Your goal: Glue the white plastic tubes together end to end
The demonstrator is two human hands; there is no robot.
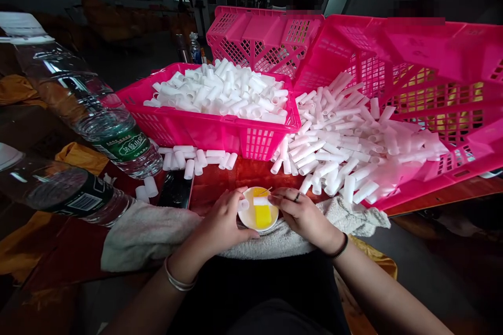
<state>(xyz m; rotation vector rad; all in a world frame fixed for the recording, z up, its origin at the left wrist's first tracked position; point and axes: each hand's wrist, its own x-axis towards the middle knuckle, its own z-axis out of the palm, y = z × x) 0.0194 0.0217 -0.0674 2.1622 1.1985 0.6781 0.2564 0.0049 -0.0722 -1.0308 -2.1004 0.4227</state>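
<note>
A small white dish (243, 219) with a yellow sponge-like block (263, 216) in it sits between my hands at the table's front edge. My left hand (222, 222) is curled at the dish's left side, a short white plastic tube (243, 206) seen nearly end-on at its fingertips. Between the pinched fingers of my right hand (295, 210) another white plastic tube (261, 201) lies level over the yellow block. A thin pale sliver (265, 191) shows just above that tube; what holds it cannot be made out.
A pink basket (212, 128) heaped with white tubes stands ahead. More tubes (334, 141) spill from a tipped pink basket (428, 63) at right. Two large water bottles (113, 131) and a dark phone (175, 190) are at left. A towel (149, 230) lines the front edge.
</note>
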